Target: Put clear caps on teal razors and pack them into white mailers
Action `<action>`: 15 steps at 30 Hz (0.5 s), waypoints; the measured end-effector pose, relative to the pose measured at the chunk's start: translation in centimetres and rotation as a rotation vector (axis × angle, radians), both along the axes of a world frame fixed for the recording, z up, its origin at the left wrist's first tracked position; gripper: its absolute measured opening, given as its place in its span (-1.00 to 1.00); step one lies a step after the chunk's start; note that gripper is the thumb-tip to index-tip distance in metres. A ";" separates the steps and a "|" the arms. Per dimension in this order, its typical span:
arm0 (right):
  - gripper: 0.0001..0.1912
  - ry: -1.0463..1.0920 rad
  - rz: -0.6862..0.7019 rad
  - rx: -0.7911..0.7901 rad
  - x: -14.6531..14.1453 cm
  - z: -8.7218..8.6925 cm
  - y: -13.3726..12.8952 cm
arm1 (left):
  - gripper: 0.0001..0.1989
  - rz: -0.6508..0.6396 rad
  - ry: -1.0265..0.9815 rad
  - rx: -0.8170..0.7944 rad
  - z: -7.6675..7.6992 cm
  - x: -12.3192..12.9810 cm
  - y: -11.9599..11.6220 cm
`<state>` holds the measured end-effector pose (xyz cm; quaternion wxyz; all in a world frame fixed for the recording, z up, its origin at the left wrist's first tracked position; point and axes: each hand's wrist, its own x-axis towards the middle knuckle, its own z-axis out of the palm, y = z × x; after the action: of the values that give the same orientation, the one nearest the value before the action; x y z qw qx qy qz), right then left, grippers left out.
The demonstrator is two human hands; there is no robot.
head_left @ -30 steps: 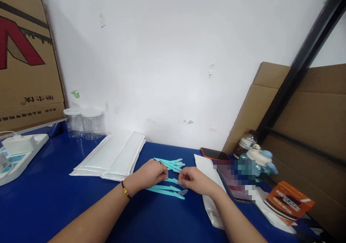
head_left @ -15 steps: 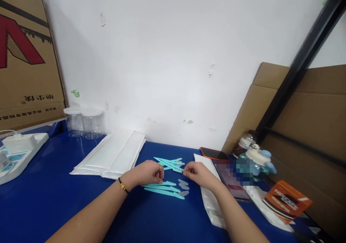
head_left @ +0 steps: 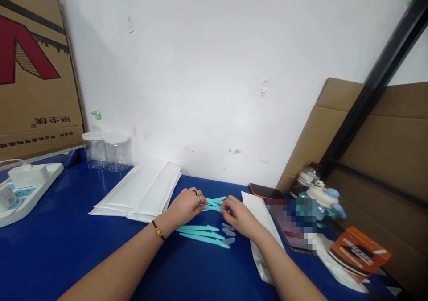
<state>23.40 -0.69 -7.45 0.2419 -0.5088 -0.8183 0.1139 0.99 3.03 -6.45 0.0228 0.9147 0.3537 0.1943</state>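
Several turquoise razor-like sticks (head_left: 214, 203) lie crossed in a small pile on the blue table. My left hand (head_left: 189, 204) is at the pile's left end, its fingers closed on a turquoise stick. At the right end, my right hand (head_left: 234, 212) has its fingertips pinched together against the pile; what they hold is too small to make out. Nearer to me, a few more turquoise sticks (head_left: 203, 235) lie side by side. Small clear covers (head_left: 229, 233) rest beside their right ends, just below my right hand.
White padded envelopes (head_left: 140, 191) are stacked at the left, with lidded clear jars (head_left: 117, 154) behind. A power strip (head_left: 36, 191) sits far left. On the right are a white envelope (head_left: 259, 252), phones (head_left: 290, 229), a teal bottle (head_left: 317, 203) and an orange box (head_left: 359, 252).
My left hand has moved up and forward from above the near row to the crossed pile. The right hand has shifted slightly left and forward, onto the pile's right end.
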 end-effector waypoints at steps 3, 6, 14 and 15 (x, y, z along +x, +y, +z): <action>-0.89 0.035 0.052 -0.044 0.5 0.8 -0.6 | -0.83 -0.017 -0.010 -0.075 0.7 0.2 -0.5; -0.87 0.003 0.101 -0.109 0.6 1.7 -1.3 | -0.81 -0.028 -0.007 -0.226 1.4 0.3 -1.1; -0.87 -0.045 0.061 -0.198 3.1 1.5 -0.9 | -0.80 0.105 -0.019 -0.420 2.2 -1.2 -0.8; -0.87 -0.044 0.050 -0.221 3.6 1.4 -0.8 | -0.80 0.095 -0.024 -0.457 2.1 -1.5 -0.5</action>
<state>26.96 -1.50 -6.08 0.1633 -0.5144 -0.8183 0.1979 -0.55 2.50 -4.33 0.2243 0.8656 0.4311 0.1207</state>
